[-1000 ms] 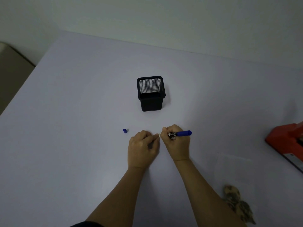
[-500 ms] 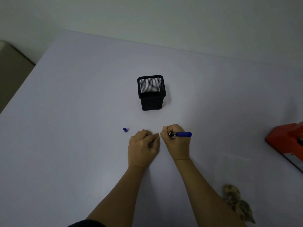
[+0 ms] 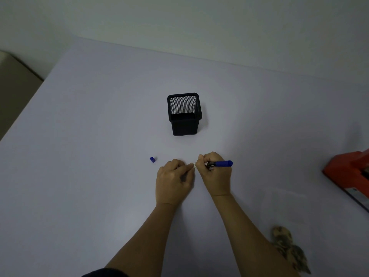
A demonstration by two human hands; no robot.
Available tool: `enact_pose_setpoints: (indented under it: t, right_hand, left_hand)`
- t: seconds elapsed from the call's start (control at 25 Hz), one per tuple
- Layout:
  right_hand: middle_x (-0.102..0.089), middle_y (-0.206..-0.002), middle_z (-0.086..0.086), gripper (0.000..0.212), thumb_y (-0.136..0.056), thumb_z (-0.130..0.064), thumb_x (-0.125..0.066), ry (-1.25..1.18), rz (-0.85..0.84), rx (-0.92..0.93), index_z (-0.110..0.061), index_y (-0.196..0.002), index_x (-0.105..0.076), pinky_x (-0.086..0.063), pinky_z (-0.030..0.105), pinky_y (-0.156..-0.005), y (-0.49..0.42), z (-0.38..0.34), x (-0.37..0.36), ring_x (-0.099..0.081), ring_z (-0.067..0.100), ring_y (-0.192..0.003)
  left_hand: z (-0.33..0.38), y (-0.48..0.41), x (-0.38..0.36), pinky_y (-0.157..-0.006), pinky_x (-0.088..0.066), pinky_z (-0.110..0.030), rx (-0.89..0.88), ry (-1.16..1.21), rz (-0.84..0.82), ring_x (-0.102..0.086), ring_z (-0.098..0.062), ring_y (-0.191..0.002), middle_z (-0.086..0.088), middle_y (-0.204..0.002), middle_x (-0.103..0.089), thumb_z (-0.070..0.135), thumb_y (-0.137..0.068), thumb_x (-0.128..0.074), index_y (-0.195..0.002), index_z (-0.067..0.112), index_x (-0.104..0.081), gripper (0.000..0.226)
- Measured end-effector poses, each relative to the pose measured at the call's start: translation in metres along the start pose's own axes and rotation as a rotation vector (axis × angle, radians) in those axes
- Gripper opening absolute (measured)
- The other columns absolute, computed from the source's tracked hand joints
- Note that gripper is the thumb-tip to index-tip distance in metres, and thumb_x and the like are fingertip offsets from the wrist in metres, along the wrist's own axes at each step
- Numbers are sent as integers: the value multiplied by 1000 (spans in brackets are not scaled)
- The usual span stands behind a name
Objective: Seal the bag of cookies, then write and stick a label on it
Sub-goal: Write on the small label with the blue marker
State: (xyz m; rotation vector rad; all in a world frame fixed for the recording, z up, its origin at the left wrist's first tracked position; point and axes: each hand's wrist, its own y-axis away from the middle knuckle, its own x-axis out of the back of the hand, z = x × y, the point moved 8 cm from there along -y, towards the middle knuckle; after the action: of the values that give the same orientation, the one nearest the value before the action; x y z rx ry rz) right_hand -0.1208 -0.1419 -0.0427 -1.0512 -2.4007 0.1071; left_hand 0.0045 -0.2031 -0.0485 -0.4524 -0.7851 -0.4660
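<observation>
Your two bare forearms enter from the near edge of the pale lavender worktop [image 3: 79, 176]. Near your right elbow lies the clear plastic bag of mottled brown cookies [image 3: 289, 248]; its transparent upper part is faint against the surface, so whether it is sealed cannot be told.

Your left hand [image 3: 173, 180] is curled, its grip pinched together on the near end of a small whitish label [image 3: 194, 165]. Your right hand [image 3: 216, 172] is closed around a blue marker pen [image 3: 221, 163], whose barrel points away to the right, and its fingertips meet the same label. The two grips are touching or nearly so, with the label between them.

Step in hand, as judged: the label stage, either writing on the label or peeling it free; the fingers hide which. The next move calls for keeping the label flat and unfolded, then carrying it back and to the right of your right grip onto the bag.

Just left of your left grip stands the small blue pen cap [image 3: 152, 159], off the pen. Beyond both grips stands a black square wire-mesh pen holder [image 3: 184, 114]. Far to the right, an orange-red box-shaped device [image 3: 347, 172] sits at the frame edge.

No brand, print or handwriting is legible anywhere.
</observation>
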Motion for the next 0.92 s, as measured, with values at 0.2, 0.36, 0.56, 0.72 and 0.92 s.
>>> enact_pose_setpoints:
  t: [0.2,0.36,0.56,0.72,0.92]
  right_hand:
    - [-53,-56,14,29,-85,-20,-56,4,-25,-35,0,-64,-51,-42,12,-54,0,4,-2,-48,20,-50]
    - [-53,-56,13,31,-85,-25,-53,7,-20,-22,-1,-64,-51,-42,11,-54,0,3,-2,-45,17,-51]
    - [-52,-55,13,34,-84,-28,-49,17,-4,-14,-1,-64,-51,-40,12,-51,0,2,0,-48,22,-48]
    - [-53,-56,13,31,-85,-25,-52,12,4,-28,-2,-64,-50,-41,14,-52,0,3,0,-48,22,-49]
    - [-51,-50,11,30,-83,-22,-51,42,10,36,-2,-60,-50,-38,7,-51,0,-3,2,-43,16,-53]
  left_hand:
    - [0,0,0,-57,-48,-31,-1,3,4,-55,-14,-63,-1,-72,-64,33,-83,-57,-84,13,-75,26]
    - [0,0,0,-58,-48,-31,2,-3,1,-55,-13,-63,0,-72,-63,33,-83,-57,-84,13,-75,26]
    - [1,0,1,-57,-48,-32,1,5,6,-54,-13,-62,-1,-71,-63,33,-83,-57,-83,13,-75,27]
    - [2,-1,1,-57,-46,-30,-4,4,11,-54,-12,-63,0,-71,-63,32,-83,-58,-84,14,-76,26]
    - [2,0,1,-58,-47,-30,-2,8,11,-54,-13,-62,-1,-71,-63,32,-83,-58,-83,13,-75,26]
